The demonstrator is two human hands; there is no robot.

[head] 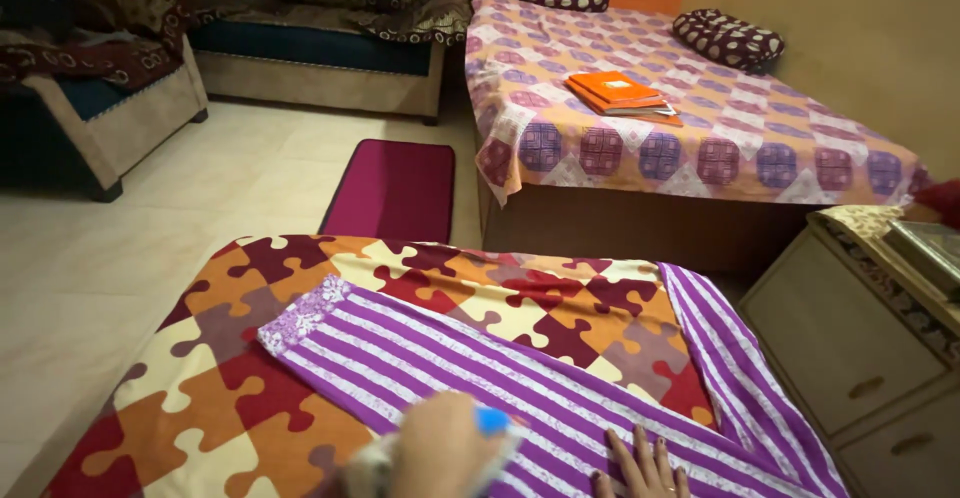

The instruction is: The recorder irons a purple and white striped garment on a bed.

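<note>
A purple and white striped cloth (pixel 480 358) lies spread over a surface covered by a puzzle-pattern sheet (pixel 200 398) in red, orange and cream. My left hand (pixel 435 448), blurred at the bottom edge, is closed around a blurred blue and pale object (pixel 492 420) just above the striped cloth. My right hand (pixel 640 468) rests flat on the striped cloth to its right. Its fingers are spread and point away from me. Only the fingers and part of the back of that hand show.
A bed (pixel 700 148) with a patterned sheet stands ahead, with orange books (pixel 615 93) and two dark pillows (pixel 728 38) on it. A maroon mat (pixel 395 188) lies on the floor. A cream drawer cabinet (pixel 850 338) is at right, and sofas (pixel 320 58) stand at the back left.
</note>
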